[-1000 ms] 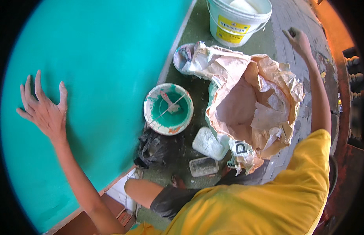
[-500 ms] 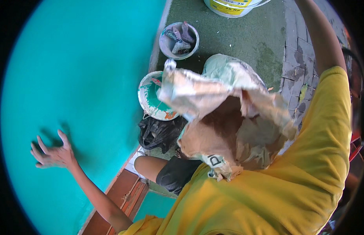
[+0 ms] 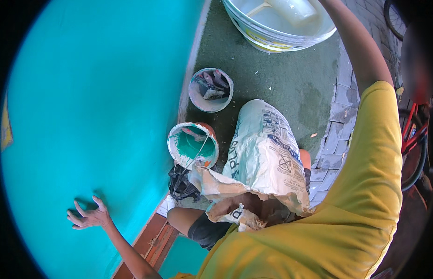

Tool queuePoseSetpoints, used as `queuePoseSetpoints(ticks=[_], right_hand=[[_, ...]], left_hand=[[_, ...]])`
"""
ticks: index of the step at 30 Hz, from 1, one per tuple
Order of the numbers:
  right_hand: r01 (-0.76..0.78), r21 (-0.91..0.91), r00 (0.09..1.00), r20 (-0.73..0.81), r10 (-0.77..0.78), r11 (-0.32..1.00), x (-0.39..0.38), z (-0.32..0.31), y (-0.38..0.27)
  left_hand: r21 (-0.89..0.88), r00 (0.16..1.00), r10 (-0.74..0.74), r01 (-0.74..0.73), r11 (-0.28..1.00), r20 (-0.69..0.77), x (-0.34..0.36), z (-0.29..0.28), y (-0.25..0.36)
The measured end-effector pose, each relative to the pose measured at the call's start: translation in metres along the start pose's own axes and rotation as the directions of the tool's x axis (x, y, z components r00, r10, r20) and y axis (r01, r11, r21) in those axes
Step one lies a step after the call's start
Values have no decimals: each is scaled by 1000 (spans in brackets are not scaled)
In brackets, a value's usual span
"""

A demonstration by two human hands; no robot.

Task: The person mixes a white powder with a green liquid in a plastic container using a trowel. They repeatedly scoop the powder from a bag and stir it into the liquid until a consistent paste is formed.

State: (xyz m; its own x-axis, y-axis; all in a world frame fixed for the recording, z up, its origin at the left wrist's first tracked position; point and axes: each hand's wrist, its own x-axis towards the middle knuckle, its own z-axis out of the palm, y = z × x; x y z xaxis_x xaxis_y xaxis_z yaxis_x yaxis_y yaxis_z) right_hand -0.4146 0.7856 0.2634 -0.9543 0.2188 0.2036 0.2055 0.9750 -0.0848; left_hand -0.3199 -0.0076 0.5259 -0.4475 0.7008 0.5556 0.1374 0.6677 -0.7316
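My left hand (image 3: 90, 216) rests on the turquoise wall (image 3: 104, 116) with its fingers spread, holding nothing. My right arm (image 3: 360, 46) reaches up and away; the hand lies beyond the upper edge, so what it holds is hidden. Near that arm stands a large white bucket (image 3: 265, 44), with a pale rounded container (image 3: 295, 14) inside it, partly cut off. In front of my body a big white paper sack (image 3: 258, 139) stands between my legs, its torn brown mouth folded open toward me.
Beside the wall are a small pail (image 3: 193, 95) of dirty tools or rags and a paint-smeared bucket (image 3: 173, 144) with green inside. A black plastic bag (image 3: 181, 186) lies below them. Right of the concrete runs grey paving (image 3: 335, 125), with a red bicycle (image 3: 414, 130) at the far right.
The view has shifted, showing more of the large bucket and its inside. The sack's mouth sits lower, and its printed side shows. My left hand remains spread on the wall.
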Motion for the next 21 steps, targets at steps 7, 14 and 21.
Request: queuePoseSetpoints(ticks=[7, 14, 21], right_hand=[[103, 19, 973, 204, -104, 995, 7, 33, -16], [323, -272, 926, 289, -244, 906, 13, 48, -13], [363, -109, 854, 435, -284, 925, -9, -3, -35]], left_hand=[[43, 1000, 9, -9, 999, 15, -3, -1, -3], [53, 999, 0, -2, 999, 36, -4, 0, -1], [52, 999, -18, 16, 999, 43, -6, 0, 0]])
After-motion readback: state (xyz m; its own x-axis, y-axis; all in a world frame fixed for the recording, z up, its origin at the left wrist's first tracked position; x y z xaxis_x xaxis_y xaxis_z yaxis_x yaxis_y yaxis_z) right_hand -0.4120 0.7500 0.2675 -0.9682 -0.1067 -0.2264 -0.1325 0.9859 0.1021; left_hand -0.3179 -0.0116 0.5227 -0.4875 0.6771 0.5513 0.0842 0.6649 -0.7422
